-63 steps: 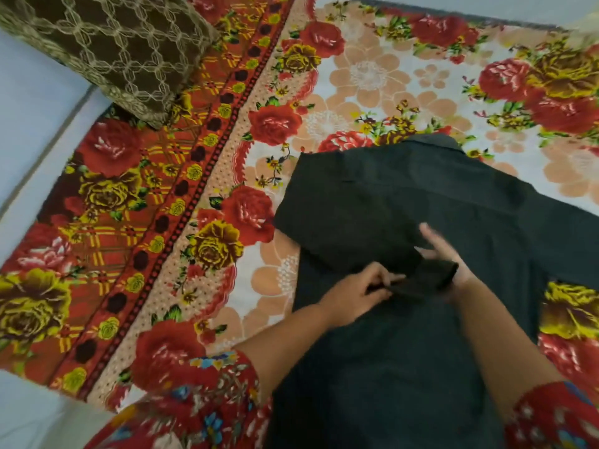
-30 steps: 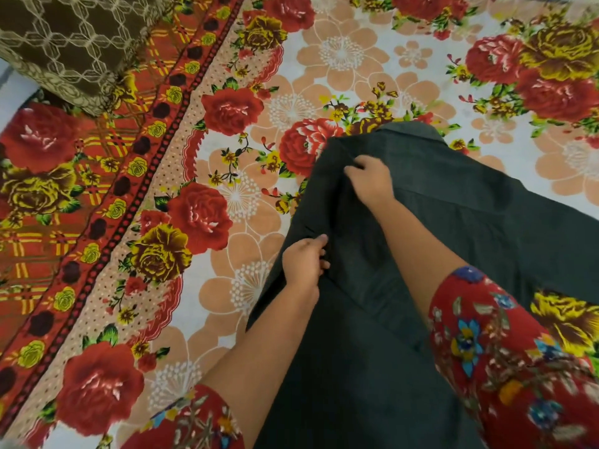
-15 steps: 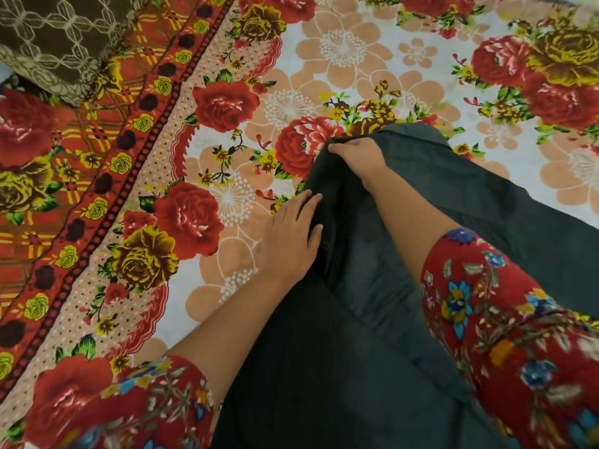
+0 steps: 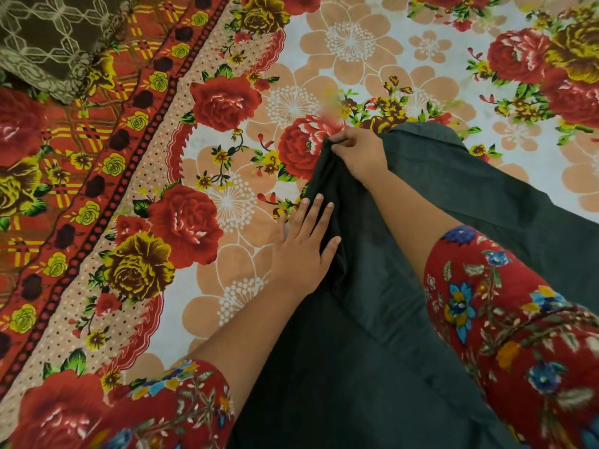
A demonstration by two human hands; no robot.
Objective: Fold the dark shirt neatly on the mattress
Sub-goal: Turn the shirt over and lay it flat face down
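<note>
On the mattress (image 4: pixel 350 43), the shirt (image 4: pixel 372 319) spreads centre to 5 o'clock: the right grip (image 4: pixel 359 155), pinching its 12 o'clock corner, should pull taut while the flat, released left grip (image 4: pixel 303 251) pins the 9 o'clock fold.

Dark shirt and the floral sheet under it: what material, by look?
The dark shirt looks like thin woven cloth, matte; it bunches softly in the right hand's grip. The floral sheet looks like printed woven fabric, smooth, lying flat; fibre unclear.

Left hand (image 4: pixel 301 254) flat, right hand (image 4: pixel 361 153) raised, fingers (image 4: pixel 344 140) pinching
</note>
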